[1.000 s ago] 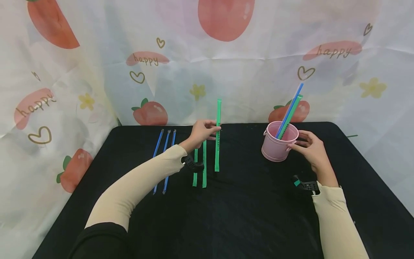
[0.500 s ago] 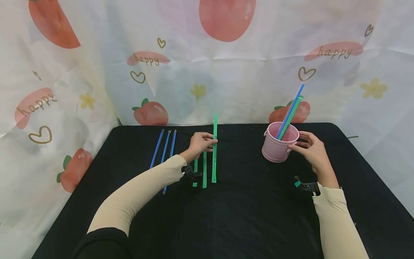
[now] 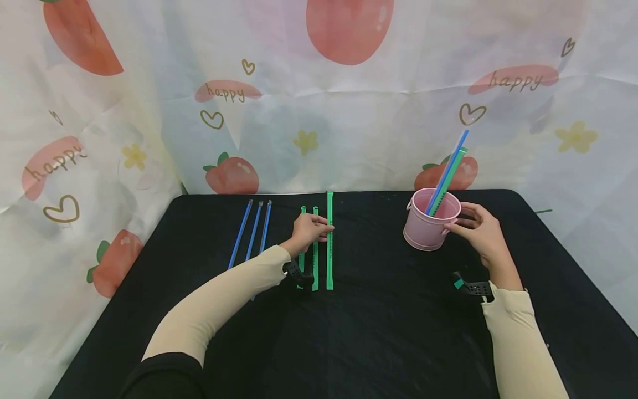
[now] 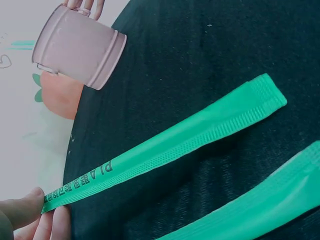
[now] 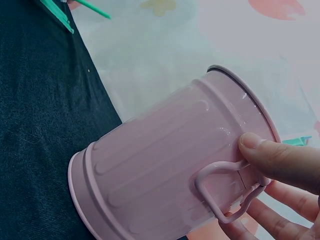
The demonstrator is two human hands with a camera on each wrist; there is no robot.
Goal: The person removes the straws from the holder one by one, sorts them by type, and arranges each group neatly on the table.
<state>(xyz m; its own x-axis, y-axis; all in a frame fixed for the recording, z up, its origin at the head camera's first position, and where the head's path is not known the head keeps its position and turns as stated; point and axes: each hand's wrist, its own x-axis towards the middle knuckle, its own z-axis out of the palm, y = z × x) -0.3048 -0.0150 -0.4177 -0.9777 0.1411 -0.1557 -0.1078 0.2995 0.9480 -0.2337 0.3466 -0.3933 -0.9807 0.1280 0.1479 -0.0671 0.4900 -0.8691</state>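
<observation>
Between thumb and fingers my left hand [image 3: 310, 230] pinches a green paper-wrapped straw [image 3: 330, 266]. In the left wrist view that straw [image 4: 165, 147] slants away from the fingertips, dark print along its wrapper. Two more green wrapped straws [image 3: 315, 266] lie just left of it, partly behind the hand and wrist. At the right, my right hand [image 3: 480, 235] holds a small pink metal bucket [image 3: 423, 230] by its upper side. In the right wrist view the thumb presses beside the bucket's side handle [image 5: 220, 175]. A blue straw [image 3: 456, 155] and a green wrapped straw [image 3: 451, 177] lean inside the bucket.
Three blue straws [image 3: 241, 233] lie side by side at the left, their lower ends hidden by the left forearm. Black cloth [image 3: 369, 321] covers the table. A printed curtain [image 3: 369, 122] hangs along its back edge.
My left hand has come down and slightly left, lowering the green straw beside the other two green ones. The right hand and the bucket have not moved.
</observation>
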